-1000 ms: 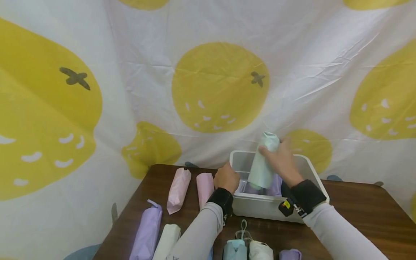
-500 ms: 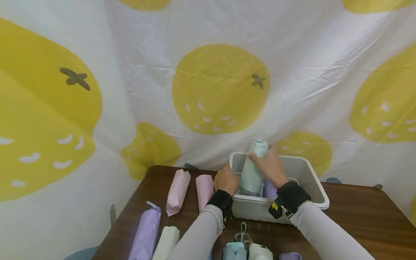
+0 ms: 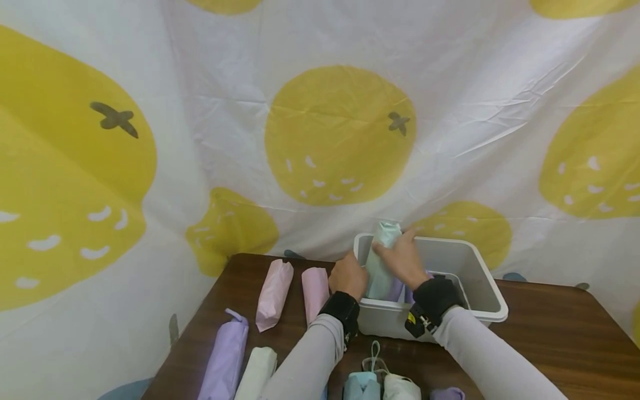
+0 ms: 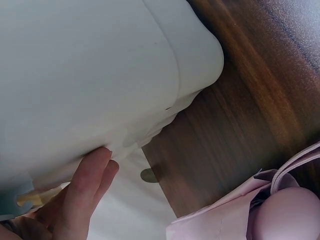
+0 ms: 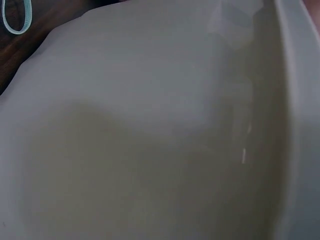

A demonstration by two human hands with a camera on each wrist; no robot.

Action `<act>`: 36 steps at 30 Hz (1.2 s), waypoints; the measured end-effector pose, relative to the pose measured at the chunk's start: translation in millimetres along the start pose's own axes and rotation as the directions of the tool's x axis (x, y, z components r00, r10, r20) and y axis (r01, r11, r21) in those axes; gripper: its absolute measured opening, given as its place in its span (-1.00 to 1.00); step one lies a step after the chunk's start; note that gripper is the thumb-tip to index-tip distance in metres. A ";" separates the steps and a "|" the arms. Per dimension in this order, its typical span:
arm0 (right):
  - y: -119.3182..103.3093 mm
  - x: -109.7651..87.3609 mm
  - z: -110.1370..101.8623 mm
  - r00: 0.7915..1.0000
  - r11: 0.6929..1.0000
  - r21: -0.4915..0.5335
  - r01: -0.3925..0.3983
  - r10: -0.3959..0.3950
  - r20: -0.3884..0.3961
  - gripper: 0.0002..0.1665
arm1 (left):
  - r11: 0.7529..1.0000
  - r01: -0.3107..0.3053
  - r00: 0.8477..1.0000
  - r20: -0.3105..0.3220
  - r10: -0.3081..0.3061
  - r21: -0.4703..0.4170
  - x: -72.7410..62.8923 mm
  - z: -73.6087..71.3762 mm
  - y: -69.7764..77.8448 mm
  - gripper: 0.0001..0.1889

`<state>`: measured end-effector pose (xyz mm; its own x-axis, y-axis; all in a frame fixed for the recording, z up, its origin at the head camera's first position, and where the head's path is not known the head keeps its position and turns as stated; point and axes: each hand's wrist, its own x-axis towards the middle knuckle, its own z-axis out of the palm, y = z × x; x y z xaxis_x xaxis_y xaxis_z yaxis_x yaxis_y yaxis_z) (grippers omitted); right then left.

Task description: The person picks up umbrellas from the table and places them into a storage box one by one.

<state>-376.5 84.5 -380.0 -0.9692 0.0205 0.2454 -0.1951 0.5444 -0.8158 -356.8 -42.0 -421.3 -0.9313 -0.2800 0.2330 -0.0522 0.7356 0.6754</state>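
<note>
My right hand (image 3: 401,258) grips a mint-green folded umbrella (image 3: 378,272) near its upper end. The umbrella leans inside the left part of a white plastic bin (image 3: 382,322), its top rising above the rim. Beside it in the bin, something purple (image 3: 409,294) shows under the hand. My left hand (image 3: 348,275) holds the bin's left rim; in the left wrist view its fingers (image 4: 85,182) lie against the outer wall. The right wrist view is filled by the blurred bin wall (image 5: 125,100), with no hand visible.
Two pink folded umbrellas (image 3: 275,294) lie left of the bin on the dark wooden table (image 3: 560,328). Nearer are a purple umbrella (image 3: 225,355) and a cream one (image 3: 257,372). Blue (image 3: 362,386), off-white (image 3: 401,387) and purple (image 3: 446,394) ones lie in front. A patterned cloth (image 3: 450,139) hangs behind.
My right hand has brought the mint-green umbrella left and down, deeper into the bin's left part. The left hand has stayed at the rim.
</note>
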 end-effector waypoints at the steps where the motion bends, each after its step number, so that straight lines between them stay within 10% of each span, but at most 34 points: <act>1: 0.2 0.0 1.4 1.000 1.000 -0.004 -0.001 0.001 0.002 0.00 | 1.000 -0.002 1.000 0.000 0.002 0.001 0.1 0.0 -0.1 -0.84; 36: 3.2 9.8 34.2 1.000 0.984 -0.178 0.000 0.005 0.031 -0.13 | 1.000 -0.012 1.000 -0.015 0.013 0.008 -1.3 -1.7 -0.1 -0.78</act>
<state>-391.8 57.8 -398.1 -0.9743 -0.0025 0.2250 -0.1656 0.6851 -0.7093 -354.9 -42.8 -420.5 -0.9265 -0.2798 0.2517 -0.0436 0.7441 0.6667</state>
